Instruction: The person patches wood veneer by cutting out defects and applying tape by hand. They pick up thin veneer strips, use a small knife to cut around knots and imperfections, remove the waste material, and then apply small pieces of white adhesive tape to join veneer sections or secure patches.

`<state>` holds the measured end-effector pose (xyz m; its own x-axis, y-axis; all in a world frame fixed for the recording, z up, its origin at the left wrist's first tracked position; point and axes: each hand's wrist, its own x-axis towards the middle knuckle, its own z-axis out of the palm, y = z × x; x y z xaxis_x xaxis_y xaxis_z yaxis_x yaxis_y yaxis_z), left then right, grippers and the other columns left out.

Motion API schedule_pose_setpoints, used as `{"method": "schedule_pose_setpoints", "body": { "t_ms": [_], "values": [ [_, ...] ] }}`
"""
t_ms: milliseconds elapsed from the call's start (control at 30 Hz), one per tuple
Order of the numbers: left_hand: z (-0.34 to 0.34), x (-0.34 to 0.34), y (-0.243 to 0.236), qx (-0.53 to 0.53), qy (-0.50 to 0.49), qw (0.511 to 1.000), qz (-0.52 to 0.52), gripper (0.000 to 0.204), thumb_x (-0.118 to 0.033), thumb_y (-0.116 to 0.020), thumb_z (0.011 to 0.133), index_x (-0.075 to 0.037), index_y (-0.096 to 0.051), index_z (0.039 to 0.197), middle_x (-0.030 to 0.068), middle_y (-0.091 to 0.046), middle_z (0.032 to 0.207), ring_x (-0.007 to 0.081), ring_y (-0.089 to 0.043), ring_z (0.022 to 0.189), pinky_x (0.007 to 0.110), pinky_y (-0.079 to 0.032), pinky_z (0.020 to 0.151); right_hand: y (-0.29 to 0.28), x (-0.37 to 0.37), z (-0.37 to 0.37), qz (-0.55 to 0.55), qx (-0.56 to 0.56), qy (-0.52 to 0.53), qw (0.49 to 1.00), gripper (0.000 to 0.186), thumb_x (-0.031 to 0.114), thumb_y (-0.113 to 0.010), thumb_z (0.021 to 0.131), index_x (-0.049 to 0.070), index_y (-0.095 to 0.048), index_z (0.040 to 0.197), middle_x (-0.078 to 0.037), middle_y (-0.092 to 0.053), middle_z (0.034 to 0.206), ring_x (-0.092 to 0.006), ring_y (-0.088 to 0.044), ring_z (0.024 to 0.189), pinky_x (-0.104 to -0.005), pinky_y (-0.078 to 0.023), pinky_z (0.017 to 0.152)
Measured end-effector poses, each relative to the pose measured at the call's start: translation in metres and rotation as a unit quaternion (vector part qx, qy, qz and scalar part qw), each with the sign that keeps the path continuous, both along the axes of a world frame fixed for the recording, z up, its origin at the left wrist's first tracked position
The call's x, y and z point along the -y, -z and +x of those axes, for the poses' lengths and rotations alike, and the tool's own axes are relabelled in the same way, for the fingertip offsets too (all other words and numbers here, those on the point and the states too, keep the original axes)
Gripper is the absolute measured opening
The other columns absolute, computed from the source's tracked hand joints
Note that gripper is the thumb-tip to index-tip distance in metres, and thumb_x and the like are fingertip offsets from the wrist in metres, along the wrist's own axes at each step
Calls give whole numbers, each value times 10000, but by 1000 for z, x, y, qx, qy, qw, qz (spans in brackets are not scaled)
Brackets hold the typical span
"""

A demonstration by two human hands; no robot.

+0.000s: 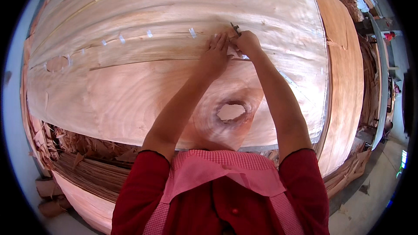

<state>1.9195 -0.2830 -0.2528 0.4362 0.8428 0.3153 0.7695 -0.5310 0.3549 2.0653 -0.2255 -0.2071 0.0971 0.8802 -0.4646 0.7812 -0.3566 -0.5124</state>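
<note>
Wide sheets of pale wood veneer point(143, 87) lie stacked in front of me. My left hand point(216, 54) presses on the veneer with its fingers stretched out, beside a split running across the sheet. Just to its right, my right hand point(247, 43) is closed around a small dark tool point(235, 28); its upper end sticks out past the fingers, and the rest is hidden. A white strip of perforated tape point(287, 79) runs from under my right forearm toward the lower right. Short pieces of white tape point(149, 33) sit in a row along the split to the left.
A ragged knot hole point(230, 112) opens in the near part of the sheet, between my forearms. At the far left is an oval patch point(57, 64) edged with tape. More veneer point(344, 82) lies at the right, and torn scraps point(93, 143) fill the near left edge.
</note>
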Motion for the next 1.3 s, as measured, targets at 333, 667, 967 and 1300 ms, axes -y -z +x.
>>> {"method": "schedule_pose_setpoints", "body": {
  "t_ms": [333,667,967,1300],
  "values": [
    [30,18,-21,-30,-80,995,-46,464,-388,-505,838,-199,-463,1259,189,-277,1382,379,-251,1281,567,-147,1019,-26,22,24,-35,73,-34,996,440,465,-624,711,26,-647,719,-157,-638,726,-294,-629,794,-383,-481,729],
    [24,13,-9,-11,-49,995,-86,541,-393,-537,808,-197,-422,1299,209,-202,1407,376,-167,1314,536,-122,1047,-36,112,28,168,-33,20,985,238,252,-534,842,21,-582,870,-151,-625,704,-286,-611,613,-385,-472,584],
    [-29,1,-3,13,90,994,-64,596,-262,-584,788,2,-379,1282,201,-311,1359,330,-211,1308,444,-159,1067,-25,65,-28,64,-279,91,954,144,133,-554,847,-2,-591,878,-74,-602,668,-100,-491,476,-249,-423,429],
    [-89,-22,-10,121,31,992,-19,521,-113,-563,794,8,-377,1265,188,-358,1330,361,-350,1209,432,-263,1024,11,14,-69,-67,-429,214,875,160,102,-617,800,-5,-591,684,-55,-539,595,-100,-429,449,-282,-396,396]
  ]
}}
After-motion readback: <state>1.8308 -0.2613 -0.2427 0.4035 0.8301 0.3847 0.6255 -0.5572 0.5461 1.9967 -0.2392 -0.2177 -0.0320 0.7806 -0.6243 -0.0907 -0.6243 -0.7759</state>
